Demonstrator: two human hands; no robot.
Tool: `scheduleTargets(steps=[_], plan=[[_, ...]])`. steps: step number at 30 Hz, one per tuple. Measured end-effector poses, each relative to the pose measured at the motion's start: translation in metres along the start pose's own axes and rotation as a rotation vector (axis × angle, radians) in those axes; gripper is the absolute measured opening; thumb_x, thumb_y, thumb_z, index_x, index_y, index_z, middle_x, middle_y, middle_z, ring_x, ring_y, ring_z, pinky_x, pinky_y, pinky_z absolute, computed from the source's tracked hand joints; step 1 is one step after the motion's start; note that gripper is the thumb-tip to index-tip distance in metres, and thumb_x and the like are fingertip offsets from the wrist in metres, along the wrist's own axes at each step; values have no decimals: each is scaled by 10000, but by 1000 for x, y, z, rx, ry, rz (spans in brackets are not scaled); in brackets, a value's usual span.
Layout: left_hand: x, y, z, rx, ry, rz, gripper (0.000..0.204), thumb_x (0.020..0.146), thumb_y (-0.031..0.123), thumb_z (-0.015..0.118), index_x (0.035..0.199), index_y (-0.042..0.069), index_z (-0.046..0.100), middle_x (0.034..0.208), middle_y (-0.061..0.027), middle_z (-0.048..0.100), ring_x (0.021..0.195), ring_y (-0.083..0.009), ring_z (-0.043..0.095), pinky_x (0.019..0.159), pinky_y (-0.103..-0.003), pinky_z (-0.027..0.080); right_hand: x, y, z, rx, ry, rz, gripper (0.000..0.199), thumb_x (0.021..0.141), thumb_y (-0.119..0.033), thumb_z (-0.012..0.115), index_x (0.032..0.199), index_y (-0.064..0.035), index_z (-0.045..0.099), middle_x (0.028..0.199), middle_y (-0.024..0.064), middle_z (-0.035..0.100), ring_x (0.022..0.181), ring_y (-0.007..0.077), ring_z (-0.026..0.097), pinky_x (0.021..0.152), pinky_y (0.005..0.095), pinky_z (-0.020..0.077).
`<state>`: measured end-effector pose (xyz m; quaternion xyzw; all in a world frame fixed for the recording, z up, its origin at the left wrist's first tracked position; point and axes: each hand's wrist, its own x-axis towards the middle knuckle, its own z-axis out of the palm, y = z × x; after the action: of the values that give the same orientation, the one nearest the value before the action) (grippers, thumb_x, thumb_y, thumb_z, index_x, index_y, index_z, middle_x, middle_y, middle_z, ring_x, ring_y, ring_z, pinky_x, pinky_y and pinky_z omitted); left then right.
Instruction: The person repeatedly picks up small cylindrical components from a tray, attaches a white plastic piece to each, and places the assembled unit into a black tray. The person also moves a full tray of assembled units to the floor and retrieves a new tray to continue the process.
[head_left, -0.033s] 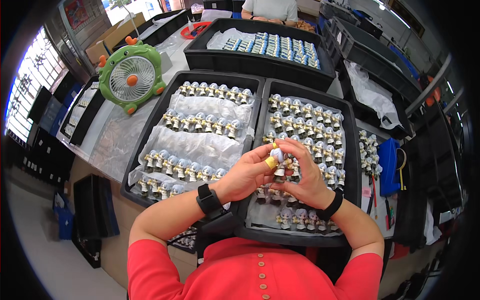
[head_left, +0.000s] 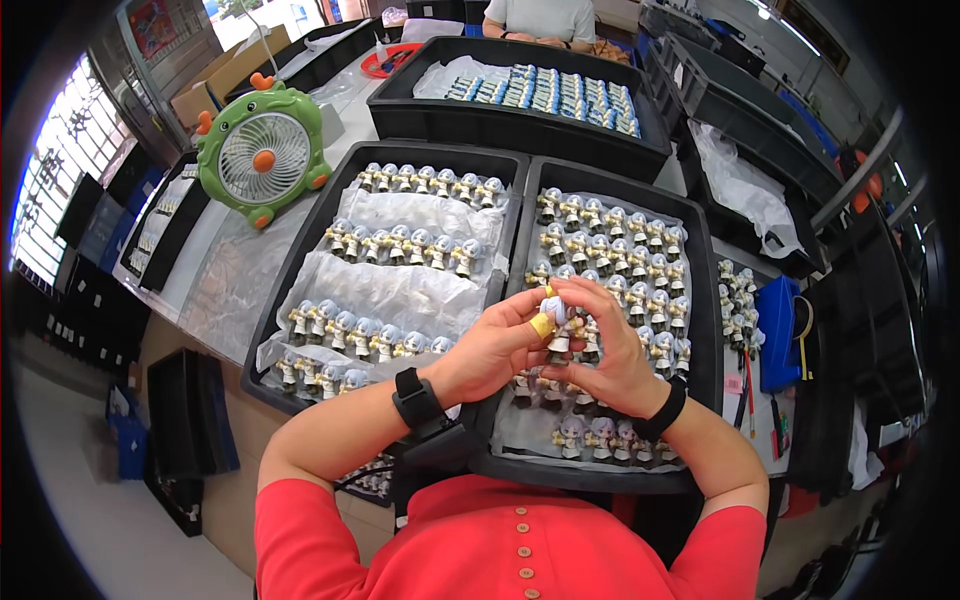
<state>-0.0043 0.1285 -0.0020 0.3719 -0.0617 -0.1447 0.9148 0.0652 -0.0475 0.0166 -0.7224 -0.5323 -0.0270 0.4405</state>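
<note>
Above the right-hand black tray [head_left: 712, 300], both my hands hold one small figurine [head_left: 557, 338] with pale hair and a white outfit. My left hand [head_left: 497, 343] pinches it at the head, with yellow covers on the thumb and a fingertip. Curled around its other side is my right hand [head_left: 612, 352], fingertips near the head and thumb below its base. Similar figurines [head_left: 602, 434] stand in rows in this tray, some hidden behind my hands. The left-hand black tray [head_left: 345, 160] holds more rows of figurines [head_left: 400, 242] on white sheeting.
A green fan [head_left: 264, 158] stands at the left. Behind the trays sits a black bin [head_left: 520, 128] of blue-and-white pieces, with a person [head_left: 540, 18] beyond it. To the right are more figurines [head_left: 738, 305], a blue box [head_left: 778, 335] and thin tools [head_left: 748, 395].
</note>
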Motion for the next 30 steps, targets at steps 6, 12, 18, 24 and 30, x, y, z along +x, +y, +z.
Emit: scheduleTargets(steps=[6, 12, 18, 24, 30], plan=[[0, -1, -2, 34, 24, 5, 413, 969, 214, 485, 1343, 74, 377, 1225, -111, 533, 1084, -261, 586, 807, -336, 542, -1, 4, 1, 113, -12, 44, 762, 620, -66, 814, 1275, -102, 425, 1334, 114, 461, 1249, 312, 413, 1000, 380, 393], [1, -2, -4, -27, 27, -19, 400, 967, 216, 490, 1326, 71, 391, 1206, -114, 541, 1080, -256, 589, 779, -330, 539, -2, 1, -1, 165, -64, 207, 806, 611, -123, 838, 1300, -110, 421, 1334, 113, 458, 1243, 302, 420, 1008, 383, 381], [0, -1, -2, -3, 58, -72, 394, 960, 224, 508, 1297, 45, 409, 1148, -83, 554, 1014, -192, 598, 751, -297, 530, -2, 0, -3, 44, -63, 178, 782, 612, -168, 849, 1283, -73, 461, 1257, 111, 502, 1189, 268, 469, 1017, 368, 358], [-1, -4, -5, 28, 95, -69, 360, 960, 174, 485, 1278, 20, 418, 1093, -64, 570, 907, -136, 595, 753, -283, 518, 2, -3, -3, -65, -51, 47, 757, 621, -204, 829, 1272, -63, 468, 1223, 129, 521, 1183, 293, 466, 1021, 387, 351], [1, -1, 0, -90, 44, -93, 346, 973, 161, 387, 1283, 9, 420, 1120, -129, 568, 943, -182, 602, 797, -327, 519, -1, -1, -1, -16, 9, 80, 675, 620, -183, 821, 1202, -57, 503, 1184, 125, 540, 1140, 297, 488, 997, 405, 370]])
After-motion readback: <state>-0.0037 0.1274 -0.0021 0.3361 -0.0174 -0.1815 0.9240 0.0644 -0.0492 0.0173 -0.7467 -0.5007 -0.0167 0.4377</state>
